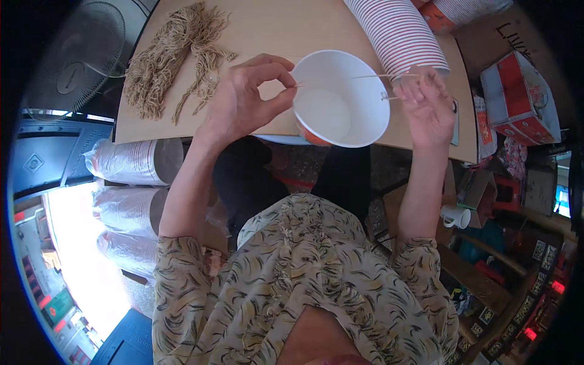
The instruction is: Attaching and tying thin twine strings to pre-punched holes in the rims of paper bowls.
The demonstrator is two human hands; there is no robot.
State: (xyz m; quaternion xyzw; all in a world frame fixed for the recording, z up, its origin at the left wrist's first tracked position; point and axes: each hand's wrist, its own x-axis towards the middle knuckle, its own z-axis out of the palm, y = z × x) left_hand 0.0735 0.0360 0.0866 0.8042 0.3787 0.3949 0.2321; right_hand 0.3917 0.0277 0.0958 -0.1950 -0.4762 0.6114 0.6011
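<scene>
Left hand (246, 100) over wooden table (286, 27), cluttered workshop

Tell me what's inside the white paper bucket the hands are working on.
The white paper bucket looks empty, with a bare white floor and walls. A thin string spans its mouth between the left hand and right hand. Its outer near side is hidden.

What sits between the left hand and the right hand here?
In the head view, a white paper bowl sits between the left hand and right hand, with a thin string stretched across its opening.
</scene>
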